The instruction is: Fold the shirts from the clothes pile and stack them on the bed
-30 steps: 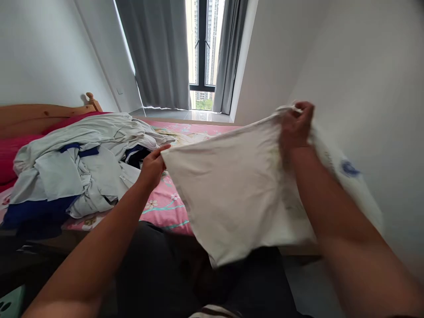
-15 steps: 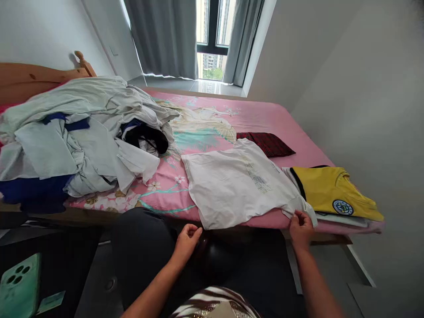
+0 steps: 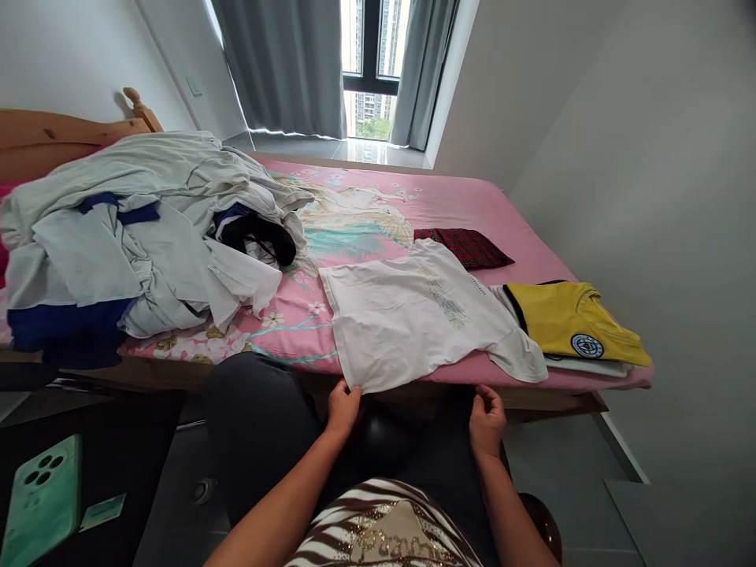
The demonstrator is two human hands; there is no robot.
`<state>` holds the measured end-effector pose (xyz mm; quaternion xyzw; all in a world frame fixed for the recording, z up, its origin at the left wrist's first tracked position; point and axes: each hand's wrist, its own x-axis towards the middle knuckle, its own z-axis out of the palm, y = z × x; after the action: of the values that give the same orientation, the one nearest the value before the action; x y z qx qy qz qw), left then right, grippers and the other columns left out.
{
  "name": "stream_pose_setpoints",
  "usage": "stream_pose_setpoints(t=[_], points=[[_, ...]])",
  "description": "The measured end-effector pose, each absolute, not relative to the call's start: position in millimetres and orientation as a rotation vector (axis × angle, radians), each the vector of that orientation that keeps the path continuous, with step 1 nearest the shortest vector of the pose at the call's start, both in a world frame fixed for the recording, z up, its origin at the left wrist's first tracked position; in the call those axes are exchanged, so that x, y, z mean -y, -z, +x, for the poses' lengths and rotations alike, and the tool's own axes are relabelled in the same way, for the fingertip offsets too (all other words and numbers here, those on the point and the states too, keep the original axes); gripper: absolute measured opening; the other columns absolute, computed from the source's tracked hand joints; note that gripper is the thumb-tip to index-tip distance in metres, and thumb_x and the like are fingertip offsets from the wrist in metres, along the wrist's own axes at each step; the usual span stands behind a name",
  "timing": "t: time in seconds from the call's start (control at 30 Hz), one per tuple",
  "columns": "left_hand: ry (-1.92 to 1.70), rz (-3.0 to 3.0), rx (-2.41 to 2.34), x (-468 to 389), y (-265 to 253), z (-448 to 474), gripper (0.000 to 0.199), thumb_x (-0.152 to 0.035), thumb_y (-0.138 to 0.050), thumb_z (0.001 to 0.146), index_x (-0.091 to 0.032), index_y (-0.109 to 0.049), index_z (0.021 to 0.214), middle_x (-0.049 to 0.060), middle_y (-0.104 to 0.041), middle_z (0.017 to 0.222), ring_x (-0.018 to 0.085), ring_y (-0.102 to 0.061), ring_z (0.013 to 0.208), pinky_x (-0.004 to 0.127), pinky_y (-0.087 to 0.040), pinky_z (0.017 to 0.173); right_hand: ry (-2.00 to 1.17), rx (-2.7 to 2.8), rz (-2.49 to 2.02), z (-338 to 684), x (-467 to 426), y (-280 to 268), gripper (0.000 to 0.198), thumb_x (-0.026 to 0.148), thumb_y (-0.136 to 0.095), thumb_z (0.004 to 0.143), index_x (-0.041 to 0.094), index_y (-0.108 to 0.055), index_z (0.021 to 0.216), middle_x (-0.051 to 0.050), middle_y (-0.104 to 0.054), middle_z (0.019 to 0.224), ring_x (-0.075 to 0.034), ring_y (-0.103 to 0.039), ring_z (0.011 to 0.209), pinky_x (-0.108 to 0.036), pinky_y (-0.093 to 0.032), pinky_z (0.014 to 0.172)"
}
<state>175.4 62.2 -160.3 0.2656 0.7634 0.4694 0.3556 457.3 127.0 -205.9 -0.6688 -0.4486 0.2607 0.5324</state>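
Note:
A white T-shirt [image 3: 395,323] with a faded print lies spread at the bed's near edge, its hem to the left and a sleeve to the right. My left hand [image 3: 342,411] pinches the near corner of that hem. Just off the bed's edge, my right hand [image 3: 487,425] is loosely curled, with thumb and fingers slightly apart and nothing in it. It is below the shirt's near side and does not touch the cloth. To the right, a folded yellow shirt [image 3: 570,319] with a round badge rests on folded white cloth, close to the T-shirt's sleeve.
A large heap of white and navy clothes [image 3: 171,244] covers the bed's left side. Behind the T-shirt lies a folded red plaid cloth [image 3: 472,247] on the pink sheet [image 3: 454,197]. A green phone [image 3: 44,492] and a card [image 3: 102,512] are on a black surface at lower left.
My right hand has let go of the T-shirt's sleeve and moved left. My left hand has moved up to the hem corner and taken hold of it. The view has shifted slightly.

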Motion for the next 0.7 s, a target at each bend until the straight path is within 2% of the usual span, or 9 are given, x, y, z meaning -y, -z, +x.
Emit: stream_pose_setpoints(t=[0.13,0.27,0.37,0.53,0.7], points=[[-1.344,0.79,-1.774,-56.3,145.5,180.2,0.03,-0.028,-0.055,0.069,-0.013,-0.071,0.089,0.005,-0.07,0.083,0.019,-0.061,0.079,0.027,-0.045,0.073,-0.787,1.064,-1.572,462.0,-120.4,219.7,0.035,0.041,-0.055,0.073,0.016,-0.059,0.096,-0.009,-0.065,0.093,-0.02,-0.06,0.086,-0.034,-0.046,0.082],[-1.524,0.973,-1.597,-54.1,121.0,172.5,0.023,-0.031,-0.063,0.067,-0.017,-0.074,0.081,0.003,-0.069,0.089,0.02,-0.06,0.091,0.027,-0.044,0.085,-0.824,1.031,-1.55,463.4,-128.2,219.0,0.032,0.04,-0.055,0.07,0.017,-0.06,0.091,-0.007,-0.066,0.085,-0.019,-0.061,0.079,-0.033,-0.048,0.076],[-1.567,0.896,-1.528,-53.2,112.2,161.4,0.025,-0.029,-0.066,0.065,-0.016,-0.073,0.085,0.004,-0.069,0.092,0.021,-0.059,0.097,0.03,-0.043,0.089,-0.857,1.007,-1.516,461.3,-133.4,214.9,0.029,0.037,-0.053,0.07,0.017,-0.06,0.089,-0.006,-0.066,0.083,-0.019,-0.062,0.079,-0.033,-0.048,0.077],[-1.56,0.635,-1.342,-54.3,109.1,151.8,0.04,-0.031,-0.07,0.062,-0.015,-0.067,0.099,0.003,-0.07,0.088,0.022,-0.061,0.09,0.033,-0.046,0.084,-0.889,0.841,-1.471,458.8,-136.4,211.9,0.029,0.037,-0.057,0.069,0.017,-0.06,0.09,-0.004,-0.064,0.082,-0.016,-0.062,0.073,-0.03,-0.051,0.07],[-1.63,0.538,-1.382,-58.2,100.8,141.3,0.044,-0.035,-0.074,0.056,-0.016,-0.066,0.094,0.001,-0.069,0.081,0.02,-0.062,0.082,0.027,-0.048,0.073,-0.887,0.561,-1.404,470.0,-146.5,200.2,0.035,0.041,-0.058,0.07,0.018,-0.055,0.097,0.001,-0.06,0.077,-0.012,-0.06,0.064,-0.023,-0.051,0.051]])
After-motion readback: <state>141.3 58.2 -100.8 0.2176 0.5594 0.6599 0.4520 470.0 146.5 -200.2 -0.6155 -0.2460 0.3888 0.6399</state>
